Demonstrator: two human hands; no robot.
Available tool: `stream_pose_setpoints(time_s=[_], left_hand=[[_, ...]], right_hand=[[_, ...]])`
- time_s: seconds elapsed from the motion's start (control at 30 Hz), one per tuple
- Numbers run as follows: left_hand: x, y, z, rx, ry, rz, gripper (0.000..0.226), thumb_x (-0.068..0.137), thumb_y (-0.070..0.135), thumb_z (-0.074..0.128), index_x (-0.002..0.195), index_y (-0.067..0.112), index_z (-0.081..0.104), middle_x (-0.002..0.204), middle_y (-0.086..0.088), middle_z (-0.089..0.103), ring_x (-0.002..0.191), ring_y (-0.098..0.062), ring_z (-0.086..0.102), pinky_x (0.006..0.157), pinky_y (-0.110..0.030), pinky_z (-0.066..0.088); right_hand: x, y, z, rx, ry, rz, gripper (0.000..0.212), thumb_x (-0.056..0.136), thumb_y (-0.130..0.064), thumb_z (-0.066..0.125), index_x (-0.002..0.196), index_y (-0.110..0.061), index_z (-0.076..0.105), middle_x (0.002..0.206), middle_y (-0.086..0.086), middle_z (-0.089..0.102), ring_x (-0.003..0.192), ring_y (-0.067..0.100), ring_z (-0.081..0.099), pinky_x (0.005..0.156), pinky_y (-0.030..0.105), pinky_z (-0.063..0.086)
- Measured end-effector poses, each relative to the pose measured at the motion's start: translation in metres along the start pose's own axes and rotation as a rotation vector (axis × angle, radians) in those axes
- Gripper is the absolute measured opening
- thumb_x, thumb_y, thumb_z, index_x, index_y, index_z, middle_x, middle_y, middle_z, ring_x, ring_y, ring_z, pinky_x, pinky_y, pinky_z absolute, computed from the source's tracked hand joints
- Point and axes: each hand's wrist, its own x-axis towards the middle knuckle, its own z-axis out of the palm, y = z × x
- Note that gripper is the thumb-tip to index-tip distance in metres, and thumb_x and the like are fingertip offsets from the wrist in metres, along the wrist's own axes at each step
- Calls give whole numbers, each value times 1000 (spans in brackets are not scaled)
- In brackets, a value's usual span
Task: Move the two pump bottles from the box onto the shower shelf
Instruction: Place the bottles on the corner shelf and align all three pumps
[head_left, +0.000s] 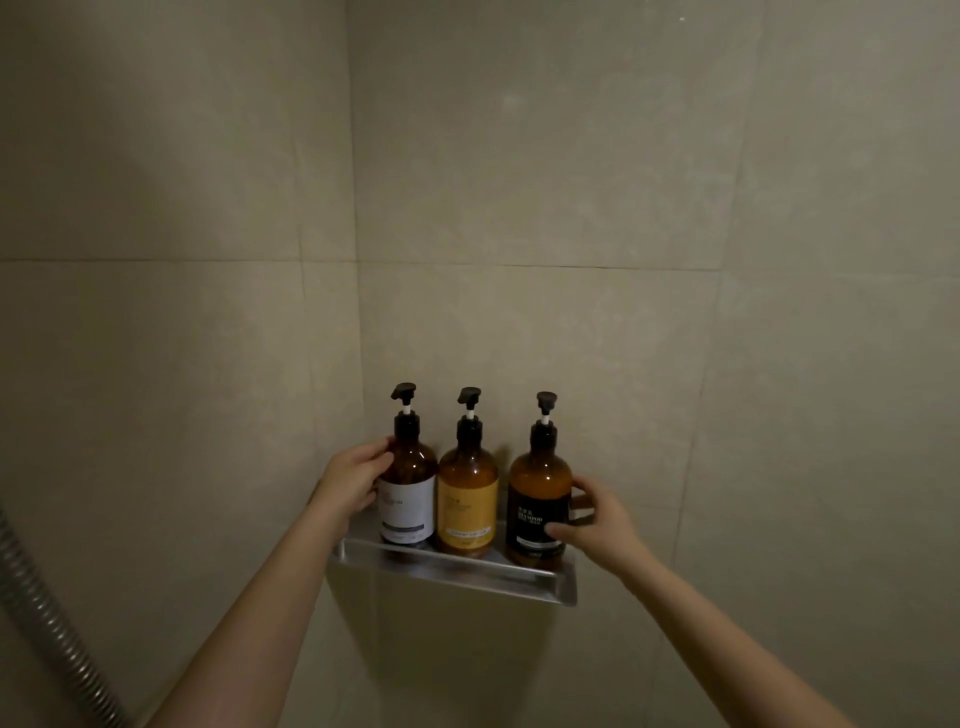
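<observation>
Tiled shower corner: metal shelf (457, 566) w/ 3 bottles upright; left hand (353, 480) grips white-label bottle (407, 493), right hand (597, 525) grips black-label bottle (538, 509) — both look placed, only letting go left

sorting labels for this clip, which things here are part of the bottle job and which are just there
Part of the job:
- white-label bottle, left hand on it
- black-label bottle, right hand on it
- shower shelf, both standing on it

Just there:
- yellow-label bottle, between them, untouched
- shower hose, lower left
- tiled wall
</observation>
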Motion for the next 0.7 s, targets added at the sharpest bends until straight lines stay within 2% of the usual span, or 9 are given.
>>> stream_pose_setpoints(time_s=[0.1,0.27,0.43,0.6,0.7], left_hand=[[-2,-1,1,-13,-10,17,41,90,13,53,131,16,52,132,-8,56,123,-24,51,108,-40,35],[-3,0,3,-26,-17,38,40,91,10,51,131,14,51,129,-6,58,115,-20,54,97,-32,39],[0,-3,3,-39,-24,49,40,92,9,50,132,11,50,131,-8,57,116,-20,53,97,-31,39],[3,-7,0,-50,-37,55,40,92,10,50,132,11,49,134,-10,55,121,-22,51,105,-36,38],[3,-7,-1,-47,-39,52,40,92,11,51,131,12,51,133,-9,56,119,-21,52,103,-35,39]], right_hand=[[1,2,3,14,0,-4,70,68,-12,81,130,-19,48,116,5,60,95,15,56,78,30,53],[1,0,11,11,20,-14,72,67,-16,82,130,-20,48,116,5,60,93,16,58,83,38,56],[-1,2,13,-20,43,-31,72,67,-22,82,130,-24,48,118,1,61,100,20,62,83,42,56],[-3,2,12,-14,52,-43,71,66,-23,83,129,-24,49,120,1,61,102,19,62,83,41,57],[-3,2,12,-8,54,-49,72,66,-23,83,129,-22,49,119,2,61,101,19,62,83,41,57]])
